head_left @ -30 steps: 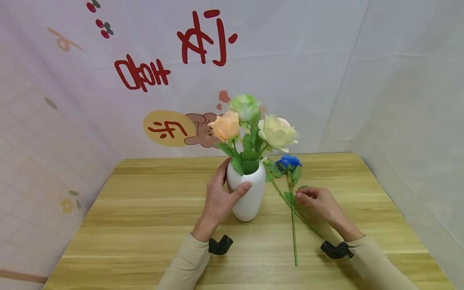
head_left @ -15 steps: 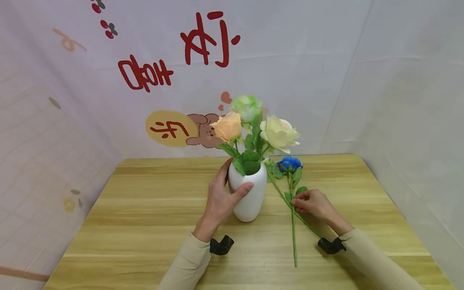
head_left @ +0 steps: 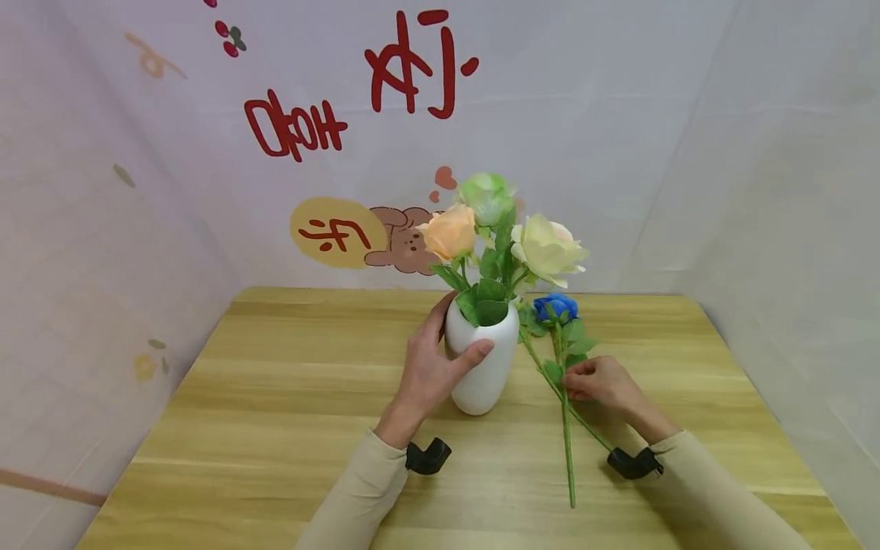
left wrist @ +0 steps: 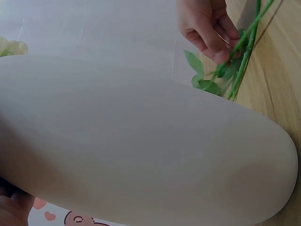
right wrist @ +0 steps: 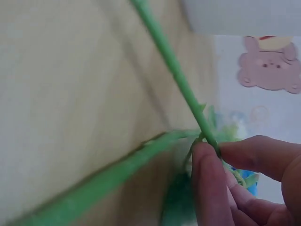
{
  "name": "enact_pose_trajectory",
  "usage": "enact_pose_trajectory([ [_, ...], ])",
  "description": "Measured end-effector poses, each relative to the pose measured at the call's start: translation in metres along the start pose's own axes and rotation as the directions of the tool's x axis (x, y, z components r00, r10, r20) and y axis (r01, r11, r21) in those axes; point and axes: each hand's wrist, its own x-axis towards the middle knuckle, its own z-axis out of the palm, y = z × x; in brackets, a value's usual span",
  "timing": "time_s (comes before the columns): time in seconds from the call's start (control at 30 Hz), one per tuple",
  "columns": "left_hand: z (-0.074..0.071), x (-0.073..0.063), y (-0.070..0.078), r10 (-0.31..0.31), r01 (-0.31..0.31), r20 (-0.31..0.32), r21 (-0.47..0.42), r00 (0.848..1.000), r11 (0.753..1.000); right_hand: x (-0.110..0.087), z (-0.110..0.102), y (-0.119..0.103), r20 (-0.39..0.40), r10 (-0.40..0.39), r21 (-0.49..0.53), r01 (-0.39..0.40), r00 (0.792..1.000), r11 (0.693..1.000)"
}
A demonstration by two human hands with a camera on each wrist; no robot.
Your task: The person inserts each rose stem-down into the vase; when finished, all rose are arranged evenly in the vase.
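My left hand (head_left: 433, 367) grips the white vase (head_left: 481, 378), its thumb across the front and the other fingers behind. Upright in the vase are a peach rose (head_left: 450, 231), a green-white flower (head_left: 486, 197) and a pale yellow flower (head_left: 548, 248). Right of it, my right hand (head_left: 605, 386) pinches the green stem of a blue rose (head_left: 555, 307) between thumb and fingertips. The right wrist view shows this pinched stem (right wrist: 176, 70) slanting over the table with a shadow below it. A second stem (right wrist: 89, 190) lies beneath, crossing it.
The wooden table (head_left: 289, 428) carries the vase and the loose flowers. Behind it hangs a white backdrop (head_left: 584, 114) with red characters and a cartoon bear (head_left: 409, 244). Pale side walls border the table left and right. Each wrist wears a black mount (head_left: 428, 456).
The right hand has moved slightly left onto the blue rose's stem and taken it between its fingers. The left hand keeps its grip on the vase. The head view has shifted a little.
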Motion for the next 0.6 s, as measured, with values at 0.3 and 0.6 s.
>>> enact_pose_trajectory([
  [0.3, 0.003, -0.001, -0.003, 0.024, -0.024, -0.003, -0.011, 1.000, 1.000, -0.022, -0.024, -0.028, -0.076, -0.029, 0.189, 0.043, 0.997, 0.981],
  [0.6, 0.004, 0.001, -0.002, 0.029, -0.029, -0.003, 0.001, 1.000, 1.000, -0.048, -0.051, -0.074, -0.280, -0.166, 0.378, 0.268, 0.945, 0.887],
])
